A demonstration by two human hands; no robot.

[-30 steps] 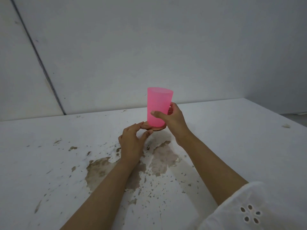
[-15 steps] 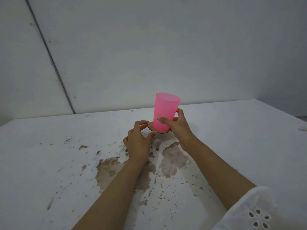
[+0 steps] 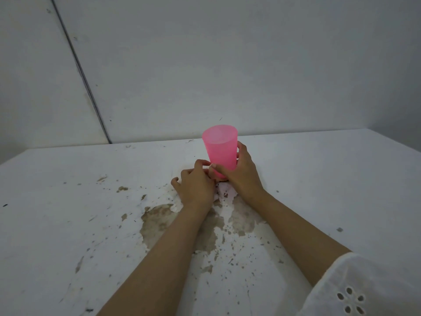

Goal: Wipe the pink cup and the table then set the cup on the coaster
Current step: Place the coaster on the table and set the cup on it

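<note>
The translucent pink cup (image 3: 220, 148) stands upright in the middle of the white table (image 3: 319, 179). My right hand (image 3: 241, 176) wraps around its lower half from the right. Under the cup's base only a dark sliver of the coaster (image 3: 222, 178) shows; the rest is hidden by my hands. My left hand (image 3: 196, 185) is pressed against the cup's base from the left, thumb and fingers pinched at the coaster's edge.
Brown patches and specks (image 3: 159, 220) cover the table in front of the cup, under my forearms. A small white crumpled piece (image 3: 224, 193) lies between my wrists. A grey wall (image 3: 227, 65) rises just behind the table's far edge.
My left hand has closed in against the cup's base, and my hands now touch. The coaster, visible under the cup before, is now almost hidden.
</note>
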